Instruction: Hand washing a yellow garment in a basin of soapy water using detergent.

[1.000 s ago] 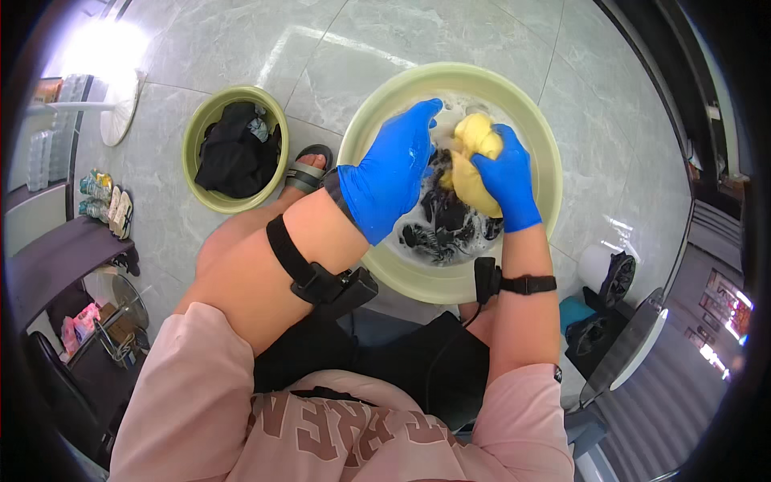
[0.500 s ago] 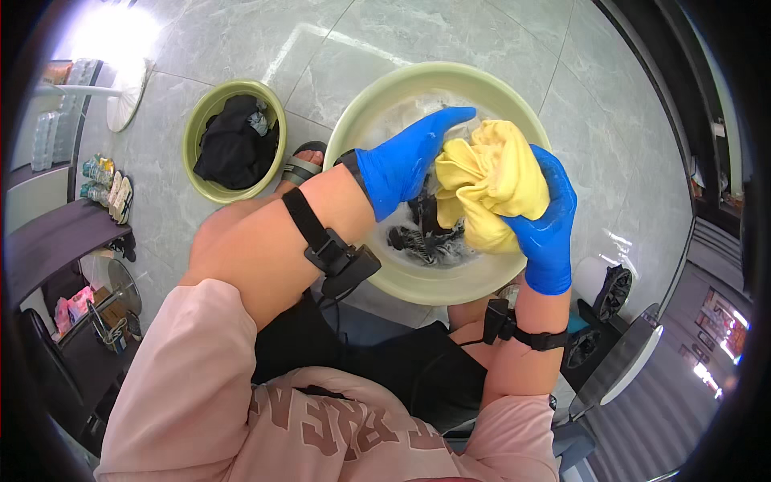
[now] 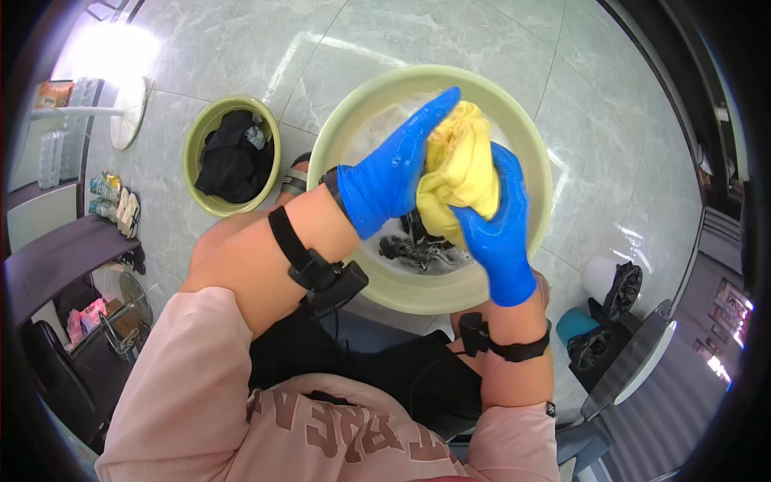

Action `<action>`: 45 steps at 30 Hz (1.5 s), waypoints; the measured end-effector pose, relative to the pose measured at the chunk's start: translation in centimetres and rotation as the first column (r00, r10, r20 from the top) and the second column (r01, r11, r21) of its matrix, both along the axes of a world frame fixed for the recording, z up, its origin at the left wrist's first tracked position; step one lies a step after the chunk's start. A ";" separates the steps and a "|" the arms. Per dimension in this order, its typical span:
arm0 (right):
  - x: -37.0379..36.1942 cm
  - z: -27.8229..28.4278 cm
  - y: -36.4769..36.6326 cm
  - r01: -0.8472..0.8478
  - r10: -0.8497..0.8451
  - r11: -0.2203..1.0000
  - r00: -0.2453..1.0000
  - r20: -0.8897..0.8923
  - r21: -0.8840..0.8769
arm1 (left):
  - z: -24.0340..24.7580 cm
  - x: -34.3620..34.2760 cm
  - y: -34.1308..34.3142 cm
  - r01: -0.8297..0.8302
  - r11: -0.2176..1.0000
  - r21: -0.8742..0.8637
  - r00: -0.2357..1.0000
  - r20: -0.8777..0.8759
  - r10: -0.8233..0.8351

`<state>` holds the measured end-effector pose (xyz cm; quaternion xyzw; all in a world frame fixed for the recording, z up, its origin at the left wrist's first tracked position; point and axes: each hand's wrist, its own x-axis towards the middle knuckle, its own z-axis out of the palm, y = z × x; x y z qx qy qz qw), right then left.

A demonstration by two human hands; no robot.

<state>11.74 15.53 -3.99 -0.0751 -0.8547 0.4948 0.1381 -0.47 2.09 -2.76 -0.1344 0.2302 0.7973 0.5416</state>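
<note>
Above the large pale green basin (image 3: 345,112), a bunched yellow cloth (image 3: 462,165) is pressed between both my hands. My left hand (image 3: 393,173), in a wet blue rubber glove, lies along the cloth's left side. Its extended thumb or finger reaches past the top, and the other fingers are hidden. My right hand (image 3: 504,229), gloved the same way, wraps round the right side and underside. Below the hands, dark wet fabric (image 3: 422,245) lies in sudsy water in the basin.
To the left stands a smaller green tub (image 3: 193,153) holding black clothes (image 3: 234,161). A foot in a sandal (image 3: 295,178) is between tub and basin. A pedestal fan (image 3: 128,112) stands far left, with shoes (image 3: 127,213) below it. Bins with black bags (image 3: 622,291) sit right.
My right hand has moved left with the yellow cloth. My left hand, which was held off with a gap at the top, now presses against the cloth, which is more bunched.
</note>
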 end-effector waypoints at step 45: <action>-1.1 -1.3 -1.0 0.277 -0.207 0.872 0.956 0.208 -0.403 | -3.0 5.9 -0.6 -0.269 0.866 -0.422 0.782 -0.620 -0.059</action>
